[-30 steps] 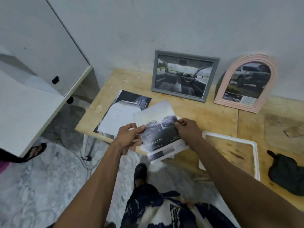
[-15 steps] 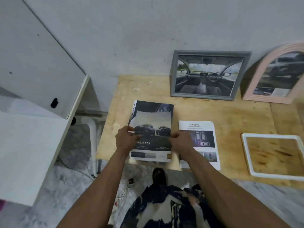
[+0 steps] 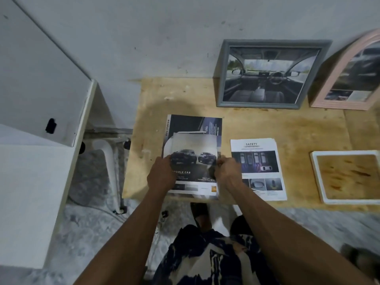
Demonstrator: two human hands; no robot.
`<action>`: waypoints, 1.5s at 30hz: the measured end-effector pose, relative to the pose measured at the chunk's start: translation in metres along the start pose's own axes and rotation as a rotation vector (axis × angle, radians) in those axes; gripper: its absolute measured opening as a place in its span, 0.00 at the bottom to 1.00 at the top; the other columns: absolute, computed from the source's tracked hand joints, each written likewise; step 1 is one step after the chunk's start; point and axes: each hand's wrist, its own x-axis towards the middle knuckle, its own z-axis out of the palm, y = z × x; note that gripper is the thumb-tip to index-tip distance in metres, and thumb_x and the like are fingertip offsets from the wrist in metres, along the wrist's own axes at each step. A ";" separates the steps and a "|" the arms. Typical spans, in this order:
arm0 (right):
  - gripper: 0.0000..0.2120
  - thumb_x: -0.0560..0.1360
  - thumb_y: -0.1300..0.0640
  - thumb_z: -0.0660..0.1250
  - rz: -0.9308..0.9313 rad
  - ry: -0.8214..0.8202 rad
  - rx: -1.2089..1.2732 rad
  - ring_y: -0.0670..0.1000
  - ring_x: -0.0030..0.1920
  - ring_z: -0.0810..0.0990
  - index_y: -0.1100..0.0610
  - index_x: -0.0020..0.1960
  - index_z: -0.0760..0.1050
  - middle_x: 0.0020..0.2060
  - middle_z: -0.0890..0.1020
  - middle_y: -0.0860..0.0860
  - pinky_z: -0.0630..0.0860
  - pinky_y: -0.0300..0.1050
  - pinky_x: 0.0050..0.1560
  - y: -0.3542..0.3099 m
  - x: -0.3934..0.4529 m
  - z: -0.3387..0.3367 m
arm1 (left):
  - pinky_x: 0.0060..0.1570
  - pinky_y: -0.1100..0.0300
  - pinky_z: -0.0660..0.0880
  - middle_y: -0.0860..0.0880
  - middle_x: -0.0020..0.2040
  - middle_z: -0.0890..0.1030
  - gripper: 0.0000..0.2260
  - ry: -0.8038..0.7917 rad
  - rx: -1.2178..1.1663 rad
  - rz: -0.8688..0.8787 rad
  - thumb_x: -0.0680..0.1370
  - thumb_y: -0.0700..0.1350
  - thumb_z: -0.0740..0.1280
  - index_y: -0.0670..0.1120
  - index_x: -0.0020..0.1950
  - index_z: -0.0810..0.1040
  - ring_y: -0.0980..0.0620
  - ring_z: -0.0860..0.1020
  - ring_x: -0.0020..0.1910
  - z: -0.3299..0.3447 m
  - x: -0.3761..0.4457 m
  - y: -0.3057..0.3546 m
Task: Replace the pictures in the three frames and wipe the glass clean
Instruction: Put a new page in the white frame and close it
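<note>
Your left hand (image 3: 161,174) and right hand (image 3: 227,171) pinch the Double Cab page (image 3: 194,161), hiding its side edges; pink arched frame (image 3: 337,79) at 2 o'clock cut off, blurred.

Pink arched frame (image 3: 337,79) and white frame (image 3: 320,182), both edge-cropped.
</note>
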 end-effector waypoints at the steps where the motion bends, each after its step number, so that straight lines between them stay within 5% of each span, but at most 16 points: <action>1: 0.07 0.77 0.66 0.66 0.002 -0.005 -0.014 0.53 0.45 0.80 0.61 0.53 0.80 0.45 0.81 0.54 0.80 0.45 0.54 0.000 0.001 -0.001 | 0.52 0.47 0.77 0.47 0.52 0.75 0.15 -0.008 0.012 -0.014 0.78 0.47 0.67 0.50 0.65 0.76 0.42 0.79 0.53 0.000 -0.001 0.001; 6: 0.07 0.78 0.63 0.63 -0.057 0.019 -0.012 0.54 0.49 0.80 0.59 0.55 0.78 0.46 0.79 0.54 0.77 0.44 0.51 0.002 -0.001 -0.012 | 0.55 0.44 0.76 0.44 0.62 0.72 0.28 0.013 0.026 -0.062 0.73 0.48 0.72 0.48 0.71 0.66 0.40 0.76 0.60 0.002 -0.001 0.009; 11: 0.08 0.76 0.61 0.66 -0.057 0.164 -0.017 0.53 0.48 0.80 0.60 0.54 0.78 0.46 0.82 0.53 0.72 0.40 0.46 0.029 -0.004 -0.052 | 0.56 0.51 0.77 0.48 0.58 0.78 0.21 0.015 -0.119 0.029 0.75 0.49 0.72 0.48 0.65 0.72 0.46 0.79 0.56 0.020 -0.005 0.047; 15: 0.13 0.75 0.62 0.65 0.068 0.287 0.024 0.57 0.51 0.79 0.60 0.60 0.77 0.52 0.81 0.54 0.70 0.40 0.46 0.064 -0.004 -0.098 | 0.47 0.57 0.75 0.49 0.50 0.80 0.13 -0.106 -0.194 0.076 0.78 0.47 0.70 0.45 0.60 0.74 0.50 0.79 0.47 0.051 -0.016 0.097; 18: 0.21 0.73 0.62 0.66 0.101 0.309 0.018 0.61 0.57 0.79 0.62 0.66 0.73 0.58 0.80 0.61 0.73 0.46 0.51 0.091 0.000 -0.126 | 0.53 0.52 0.77 0.45 0.60 0.81 0.21 -0.170 -0.222 0.056 0.76 0.52 0.69 0.42 0.65 0.73 0.44 0.80 0.55 0.081 -0.026 0.130; 28: 0.20 0.75 0.61 0.67 0.087 0.044 0.038 0.57 0.58 0.77 0.62 0.66 0.70 0.60 0.79 0.57 0.68 0.39 0.48 0.113 0.019 -0.154 | 0.55 0.48 0.80 0.44 0.60 0.79 0.24 -0.085 -0.407 -0.237 0.75 0.49 0.73 0.41 0.66 0.69 0.43 0.80 0.55 0.122 -0.037 0.178; 33: 0.20 0.74 0.62 0.67 0.104 -0.011 0.101 0.56 0.57 0.78 0.59 0.65 0.71 0.59 0.80 0.56 0.69 0.40 0.47 0.122 0.030 -0.165 | 0.36 0.61 0.79 0.46 0.50 0.84 0.10 0.017 -0.476 -0.368 0.75 0.44 0.75 0.44 0.54 0.80 0.49 0.82 0.41 0.131 -0.037 0.187; 39: 0.07 0.75 0.61 0.65 0.010 -0.098 0.044 0.49 0.40 0.74 0.61 0.52 0.76 0.44 0.78 0.52 0.65 0.37 0.30 0.132 0.041 -0.186 | 0.51 0.47 0.82 0.47 0.44 0.86 0.09 0.078 -0.674 -0.445 0.67 0.38 0.78 0.48 0.42 0.82 0.44 0.85 0.45 0.146 -0.042 0.203; 42: 0.06 0.75 0.59 0.65 -0.030 -0.067 0.072 0.52 0.42 0.77 0.59 0.51 0.76 0.46 0.81 0.54 0.66 0.39 0.31 0.134 0.040 -0.199 | 0.47 0.43 0.83 0.47 0.44 0.86 0.16 0.070 -0.750 -0.418 0.62 0.40 0.78 0.49 0.46 0.79 0.42 0.85 0.43 0.143 -0.051 0.212; 45: 0.10 0.78 0.55 0.65 -0.033 -0.054 0.126 0.50 0.44 0.77 0.58 0.57 0.75 0.50 0.79 0.52 0.68 0.37 0.36 0.131 0.036 -0.215 | 0.47 0.39 0.82 0.43 0.47 0.86 0.13 0.086 -0.822 -0.364 0.69 0.35 0.76 0.48 0.47 0.78 0.41 0.85 0.44 0.135 -0.058 0.222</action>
